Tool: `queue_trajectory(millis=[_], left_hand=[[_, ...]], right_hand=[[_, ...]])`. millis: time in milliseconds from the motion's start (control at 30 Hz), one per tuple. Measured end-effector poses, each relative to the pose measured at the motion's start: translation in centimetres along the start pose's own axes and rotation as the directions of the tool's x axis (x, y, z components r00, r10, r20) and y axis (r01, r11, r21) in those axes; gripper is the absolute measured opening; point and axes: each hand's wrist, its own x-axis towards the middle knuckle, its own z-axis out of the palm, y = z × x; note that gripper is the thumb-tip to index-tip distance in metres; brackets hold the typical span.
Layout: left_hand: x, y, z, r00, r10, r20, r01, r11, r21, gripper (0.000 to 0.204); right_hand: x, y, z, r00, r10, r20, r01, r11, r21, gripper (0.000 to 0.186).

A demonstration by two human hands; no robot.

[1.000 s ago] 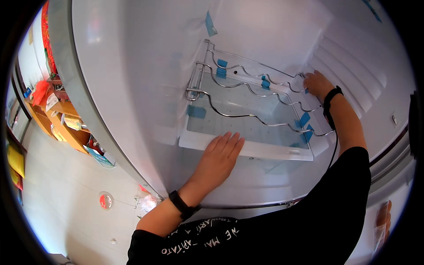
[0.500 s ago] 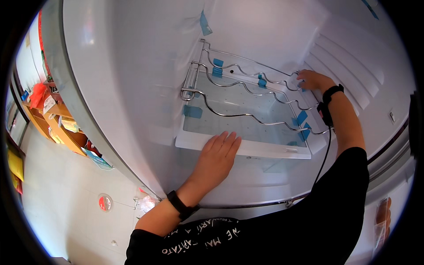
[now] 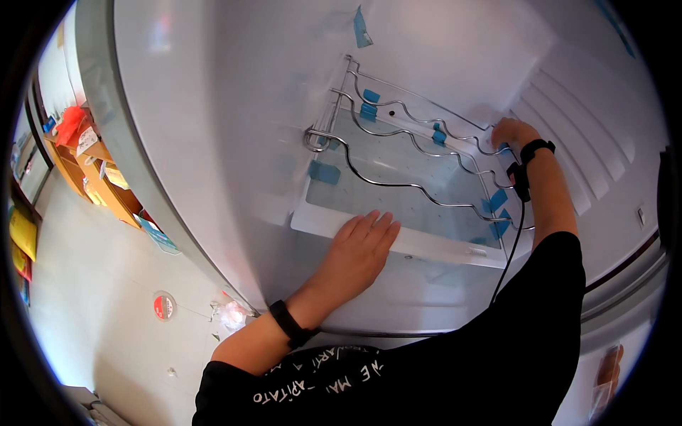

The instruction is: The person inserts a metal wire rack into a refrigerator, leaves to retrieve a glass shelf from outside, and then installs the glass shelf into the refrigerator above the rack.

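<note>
My left hand [image 3: 355, 259] lies with its fingers stretched out on the white front rim [image 3: 323, 221] of a glass shelf inside a fridge. A shiny wavy wire rack [image 3: 387, 184] sits over the glass. At the rack's far right corner, my right hand [image 3: 516, 132] is closed, its fingers curled downward beside a bit of blue tape [image 3: 504, 148]; its fingertips are hidden, so what they grip does not show. More blue tape [image 3: 325, 172] sticks to the shelf's left side, and other strips sit along the back and right edges.
Ribbed fridge wall [image 3: 568, 135] rises at the right. A loose blue tape strip [image 3: 362, 28] hangs on the back left wall. The open door edge [image 3: 153, 177] stands at the left; beyond it are a wooden shelf unit [image 3: 106, 195] and a tape roll [image 3: 163, 306] on the floor.
The whole view has shifted a little. My right hand's fingers have curled downward at the rack's corner. My left hand remains on the front rim.
</note>
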Motion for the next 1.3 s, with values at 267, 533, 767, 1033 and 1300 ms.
queue_trajectory(millis=[267, 533, 767, 1033, 1300], left_hand=[[0.0, -0.2, -0.5, 1.0, -0.002, 0.02, 0.0, 0.998, 0.063, 0.046], [-0.1, 0.0, -0.5, 1.0, -0.007, 0.025, 0.007, 0.999, 0.033, 0.046], [0.0, 0.2, 0.0, 1.0, 0.02, 0.008, -0.02, 0.998, 0.054, 0.046], [0.0, 0.2, 0.3, 0.998, 0.047, -0.028, -0.047, 0.998, 0.031, 0.043], [-0.5, -0.2, -0.1, 0.995, 0.074, -0.067, -0.073, 0.997, 0.02, 0.043]], right_hand=[[-1.2, -1.7, 0.2, 0.998, 0.014, -0.055, -0.01, 0.997, 0.07, 0.026], [-1.0, -3.1, 1.6, 0.982, 0.032, -0.185, -0.082, 0.958, -0.275, 0.038], [-1.0, 1.6, 0.6, 0.958, -0.135, -0.254, 0.215, 0.923, 0.319, 0.03], [-5.8, 2.7, -2.3, 0.965, -0.091, -0.247, 0.136, 0.976, 0.17, 0.016], [-23.4, -12.0, -0.7, 0.803, 0.185, -0.567, 0.59, -0.111, 0.8, 0.022]])
